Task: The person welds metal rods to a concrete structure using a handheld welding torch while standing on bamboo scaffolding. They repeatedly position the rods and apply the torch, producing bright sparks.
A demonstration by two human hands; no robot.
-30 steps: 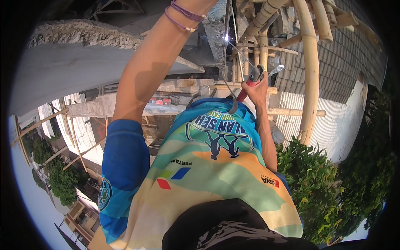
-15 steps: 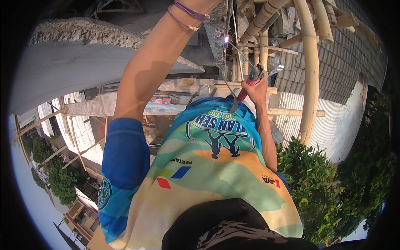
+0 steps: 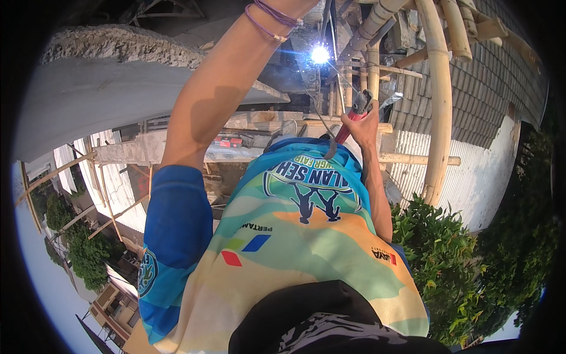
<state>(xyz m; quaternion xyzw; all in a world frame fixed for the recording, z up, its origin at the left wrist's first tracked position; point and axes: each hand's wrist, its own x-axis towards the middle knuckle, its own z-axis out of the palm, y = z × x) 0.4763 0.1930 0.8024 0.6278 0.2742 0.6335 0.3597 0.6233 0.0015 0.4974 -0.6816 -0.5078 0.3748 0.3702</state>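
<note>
My right hand (image 3: 367, 125) is closed around the red handle of a welding electrode holder (image 3: 357, 115), just beyond my shirt front. From its jaws a thin welding rod (image 3: 346, 81) slants up and left. At the rod's tip burns a glaring white-blue arc (image 3: 320, 55), with a few sparks, against thin upright metal bars. The glare hides the exact spot of contact. A dark cable (image 3: 333, 147) hangs below the holder beside my shirt. My left forearm (image 3: 215, 97), with purple cord bracelets (image 3: 271, 16) at the wrist, reaches past the top edge, where the hand is cut off.
Bamboo poles (image 3: 437, 100) of a scaffold stand and cross on the right, before a tiled roof (image 3: 480, 76). A rough-edged concrete slab (image 3: 106, 94) spans the left. Small red boxes (image 3: 229, 142) lie on a ledge beyond my shirt. Leafy branches (image 3: 433, 259) grow at lower right.
The arc has flared from a small spark into a broad white-blue glow. My left forearm has shifted slightly to the right; my right hand stays nearly still.
</note>
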